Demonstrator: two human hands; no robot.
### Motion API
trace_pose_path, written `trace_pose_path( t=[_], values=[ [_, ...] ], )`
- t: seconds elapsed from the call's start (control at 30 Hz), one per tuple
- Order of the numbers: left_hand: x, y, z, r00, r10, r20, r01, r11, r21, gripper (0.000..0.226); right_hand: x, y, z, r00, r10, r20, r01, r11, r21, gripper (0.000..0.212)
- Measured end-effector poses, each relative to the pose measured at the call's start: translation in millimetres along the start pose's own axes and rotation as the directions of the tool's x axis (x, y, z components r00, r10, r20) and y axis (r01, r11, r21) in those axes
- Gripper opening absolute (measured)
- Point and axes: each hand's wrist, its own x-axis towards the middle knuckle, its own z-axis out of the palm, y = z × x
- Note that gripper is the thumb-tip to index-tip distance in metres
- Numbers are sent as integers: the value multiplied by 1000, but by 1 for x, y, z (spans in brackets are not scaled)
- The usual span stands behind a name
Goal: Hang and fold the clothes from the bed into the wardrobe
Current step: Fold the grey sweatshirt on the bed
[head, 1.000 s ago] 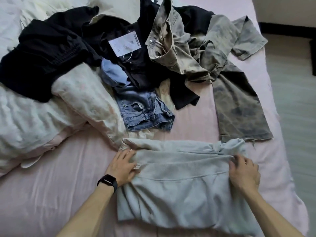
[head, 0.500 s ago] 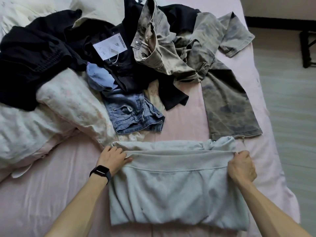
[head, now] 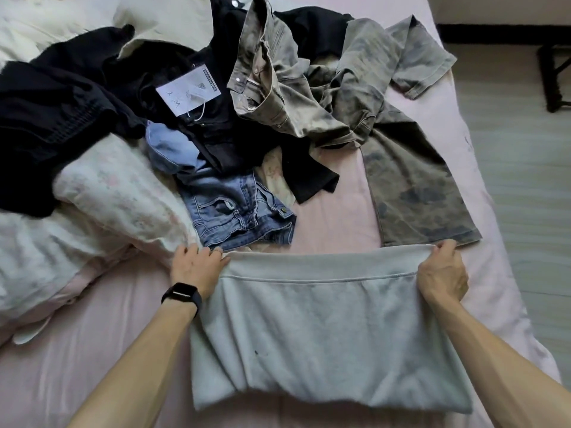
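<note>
1 grey garment (head: pixel 324 335) lies part-folded at lower centre of the bed (head: pixel 77 350), with my left grip (head: pixel 197 268) and right grip (head: pixel 441 273) pinching its far corners. Jeans (head: pixel 238 217), black clothes (head: pixel 61 118) and camo pieces (head: pixel 411 180) above it are still unfolded, and the wardrobe is out of view.

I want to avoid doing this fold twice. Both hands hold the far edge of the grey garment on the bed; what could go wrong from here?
1. The left hand and right hand pinch only the corners of the grey garment, so its middle may sag and the fold could come out uneven.
2. The blue jeans and the mottled trousers lie just beyond that edge; laying it forward might catch them.
</note>
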Motion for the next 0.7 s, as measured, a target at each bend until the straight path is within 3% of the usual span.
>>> trace_pose_path(
  t=[0.1,0.2,0.27,0.37,0.43,0.5,0.53,0.63,0.7],
  values=[
    [0,25,7,980,-129,150,134,991,-21,28,-3,2,8,997,-43,70,44,999,-9,19],
    [-15,61,7,977,-211,19,209,947,-243,31,-23,2,10,997,-80,24,79,996,33,35],
    [-34,88,1,971,-211,-112,137,876,-463,43,-52,1,10,970,-235,-62,235,972,-5,43],
    [-85,138,-5,994,-27,-109,-38,836,-547,62,-122,10,23,864,-504,-2,503,862,-65,53],
    [-123,167,3,992,102,-68,-123,815,-566,67,-176,22,39,715,-675,184,690,723,-30,59],
    [-146,174,19,983,184,-9,-162,839,-519,68,-200,41,53,567,-755,328,809,585,-53,63],
    [-148,167,30,983,179,33,-139,856,-499,69,-192,50,57,577,-733,360,804,587,-94,64],
    [-135,103,64,952,-26,306,151,908,-391,68,-132,79,50,851,-366,376,505,768,-394,65],
    [-130,53,85,918,-76,390,190,946,-263,67,-101,97,43,906,-177,384,368,778,-509,64]
  ],
)
